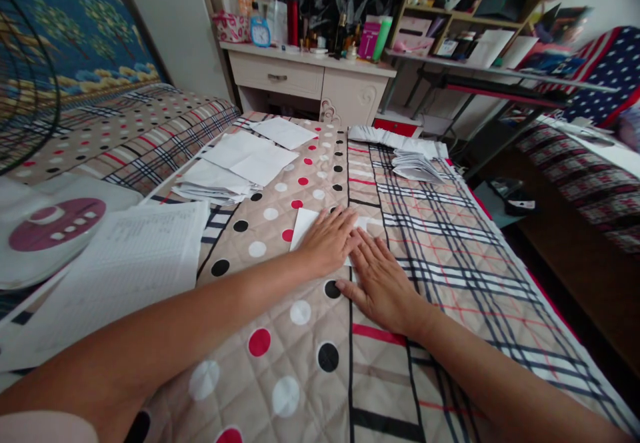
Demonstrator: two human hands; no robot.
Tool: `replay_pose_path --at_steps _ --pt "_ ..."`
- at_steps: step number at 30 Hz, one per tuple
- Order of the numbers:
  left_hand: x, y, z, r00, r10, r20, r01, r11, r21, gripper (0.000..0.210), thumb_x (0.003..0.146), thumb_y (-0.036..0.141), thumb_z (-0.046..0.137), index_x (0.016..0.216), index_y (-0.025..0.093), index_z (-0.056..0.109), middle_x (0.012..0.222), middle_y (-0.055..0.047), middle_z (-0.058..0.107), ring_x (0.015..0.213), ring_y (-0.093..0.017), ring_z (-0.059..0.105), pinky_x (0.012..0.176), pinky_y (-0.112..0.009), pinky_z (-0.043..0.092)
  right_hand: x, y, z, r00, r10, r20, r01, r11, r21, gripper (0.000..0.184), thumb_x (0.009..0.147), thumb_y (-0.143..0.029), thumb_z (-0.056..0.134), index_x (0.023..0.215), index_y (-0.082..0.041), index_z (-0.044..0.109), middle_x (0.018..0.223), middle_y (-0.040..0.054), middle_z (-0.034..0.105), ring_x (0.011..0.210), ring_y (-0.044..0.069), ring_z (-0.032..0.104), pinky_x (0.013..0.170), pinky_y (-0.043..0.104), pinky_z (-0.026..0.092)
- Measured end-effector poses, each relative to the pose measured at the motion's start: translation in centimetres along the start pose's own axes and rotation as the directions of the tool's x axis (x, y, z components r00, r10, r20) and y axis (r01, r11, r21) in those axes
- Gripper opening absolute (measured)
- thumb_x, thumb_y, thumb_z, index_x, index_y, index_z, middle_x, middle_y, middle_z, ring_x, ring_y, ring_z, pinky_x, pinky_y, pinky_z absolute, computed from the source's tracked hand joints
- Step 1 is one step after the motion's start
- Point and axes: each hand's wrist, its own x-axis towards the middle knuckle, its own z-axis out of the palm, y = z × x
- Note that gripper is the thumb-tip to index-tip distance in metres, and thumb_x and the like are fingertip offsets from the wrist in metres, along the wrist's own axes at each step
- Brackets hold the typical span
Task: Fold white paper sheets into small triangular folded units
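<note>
A small white sheet of paper point(302, 223) lies on the quilted bedspread point(260, 283), partly covered by both hands. My left hand point(327, 243) rests flat across it, fingers stretched out and pointing right. Against its fingertips, my right hand point(384, 279) lies palm down over the paper's right side, its thumb spread apart. Left of the hands and farther off is a pile of white paper pieces point(215, 177), with loose white sheets point(263, 163) over and beside it. At the far right of the bedspread sit a stack of folded papers point(416, 165) and a long row of folded papers point(393, 139).
Printed sheets point(145, 249) lie at the left, against a white object with a pink panel point(57, 224). A fan grille point(25, 76) stands at the far left. Beyond the bed is a white dresser point(280, 73) with a blue clock point(261, 31). The bed's right edge drops to the floor.
</note>
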Motion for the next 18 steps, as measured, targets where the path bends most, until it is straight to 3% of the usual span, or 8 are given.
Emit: replay_pose_path --at_steps 4,8,11,14,18 --pt "-2.2 -3.1 -1.5 0.996 0.012 0.092 -0.025 0.99 0.135 0.069 0.094 0.062 0.032 0.151 0.023 0.028 0.161 -0.01 0.019 0.149 -0.03 0.012 0.119 -0.055 0.012 -0.2 0.1 -0.3 1.0 -0.002 0.007 0.002 1.0 -0.005 0.078 0.094 -0.058 0.038 0.152 -0.007 0.025 0.159 0.0197 0.022 0.148 0.03 0.017 0.118 0.054 0.02" --pt "-3.5 -4.8 -2.7 0.995 -0.027 0.1 0.007 0.981 0.193 0.069 0.095 0.06 0.031 0.151 0.021 0.028 0.162 -0.011 0.016 0.149 -0.029 0.012 0.119 -0.053 0.01 0.2 -1.0 -1.0 0.998 0.059 0.009 -0.059 0.998 -0.004 0.085 0.092 -0.064 0.037 0.149 -0.002 0.03 0.156 0.0241 0.026 0.148 0.033 0.018 0.119 0.057 0.011" --pt "-3.6 -5.3 -2.1 0.999 -0.008 0.05 0.0 0.986 0.168 0.065 0.096 0.055 0.032 0.151 0.021 0.029 0.162 -0.011 0.017 0.149 -0.029 0.011 0.119 -0.053 0.008 2.2 -3.8 -1.8 0.998 0.058 -0.026 -0.056 0.995 0.084 0.102 0.084 -0.076 0.034 0.149 0.002 0.026 0.157 0.026 0.019 0.149 0.035 0.01 0.119 0.058 0.002" --pt "-3.7 -5.6 -0.8 1.0 0.02 0.002 -0.02 0.995 0.094 0.064 0.095 0.053 0.035 0.15 0.022 0.03 0.161 -0.01 0.02 0.149 -0.03 0.01 0.118 -0.055 0.009 5.5 -6.9 -1.9 0.999 0.019 -0.033 -0.009 0.962 0.272 0.105 0.084 -0.079 0.031 0.154 -0.003 0.012 0.161 0.0193 0.003 0.15 0.03 0.0 0.12 0.054 0.008" --pt "-3.8 -5.9 -0.3 1.0 -0.004 -0.011 0.005 0.996 0.088 0.059 0.097 0.044 0.033 0.152 0.027 0.024 0.161 -0.006 0.023 0.15 -0.026 0.012 0.119 -0.053 0.013 8.7 -8.1 -0.7 0.984 0.176 -0.03 -0.151 0.909 0.388 0.101 0.086 -0.076 0.033 0.155 -0.006 0.01 0.161 0.0185 0.0 0.149 0.031 -0.004 0.119 0.055 0.01"
